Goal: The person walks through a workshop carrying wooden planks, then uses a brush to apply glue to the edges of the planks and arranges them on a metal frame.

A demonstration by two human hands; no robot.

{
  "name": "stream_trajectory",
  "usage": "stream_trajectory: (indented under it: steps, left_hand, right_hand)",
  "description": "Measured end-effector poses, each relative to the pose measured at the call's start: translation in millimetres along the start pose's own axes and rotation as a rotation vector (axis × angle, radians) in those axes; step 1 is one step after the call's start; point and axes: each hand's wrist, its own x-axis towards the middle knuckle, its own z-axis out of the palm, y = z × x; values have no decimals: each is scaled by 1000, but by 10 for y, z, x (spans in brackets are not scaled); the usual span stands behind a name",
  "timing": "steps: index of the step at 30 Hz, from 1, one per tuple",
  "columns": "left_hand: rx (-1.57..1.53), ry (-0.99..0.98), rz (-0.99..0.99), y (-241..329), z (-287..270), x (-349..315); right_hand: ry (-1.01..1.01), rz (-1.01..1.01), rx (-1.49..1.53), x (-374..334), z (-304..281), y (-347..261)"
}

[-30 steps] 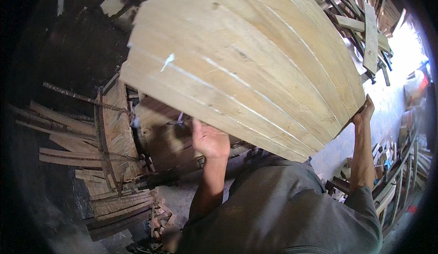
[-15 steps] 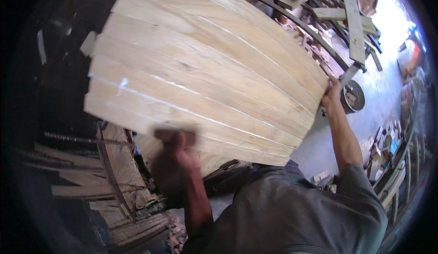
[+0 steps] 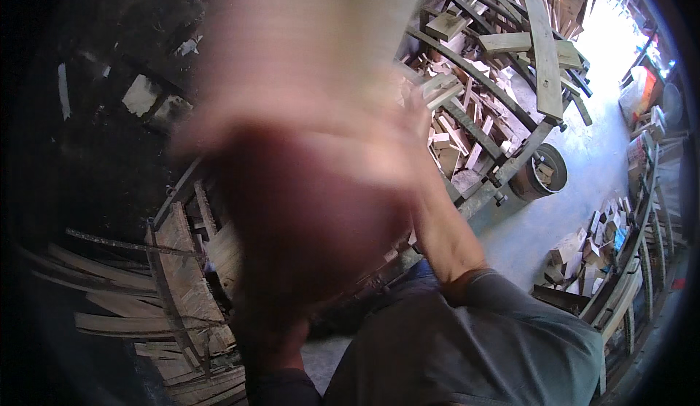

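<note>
Daylight floods the grey concrete floor [image 3: 561, 209] at upper right. Wood offcuts [image 3: 452, 140] lie heaped beside a round drum [image 3: 539, 173]; stacked planks [image 3: 182, 275] sit in shadow at left.

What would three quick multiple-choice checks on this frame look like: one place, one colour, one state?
1. Where is the round dark tub?
A) on the floor, to the right of the person's right arm
B) among the curved slats on the person's left
C) on the person's shoulder

2. What colour is the person's shirt?
A) red
B) grey
C) white

3. How is the wooden panel?
A) lying flat on the floor
B) standing in the tub
C) raised before the camera, motion-blurred

Answers:
1 A: it sits on the blue-grey floor by the end of the long rail.
2 B: sleeve and body are both grey.
3 C: the right hand has a grip on its right edge.
</note>
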Motion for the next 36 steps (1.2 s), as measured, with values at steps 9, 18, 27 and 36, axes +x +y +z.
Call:
stream_trajectory:
  steps: [9, 18, 27, 36]
  left_hand:
    - [-327, -464, 528, -208, 946, -2092]
    - [-556, -1059, 243, -1396, -347, -2375]
    - [-804, 301, -1328, -3381, -725, -3341]
    - [-1446, 679, -1741, -2516, -575, -4100]
  right_hand:
    - [-169, 141, 215, -1398, -819, 613]
    - [-82, 79, 145, -1910, -804, 1321]
    - [-71, 186, 89, -1805, -401, 2049]
    - [-161, 434, -5, -1702, -397, 2268]
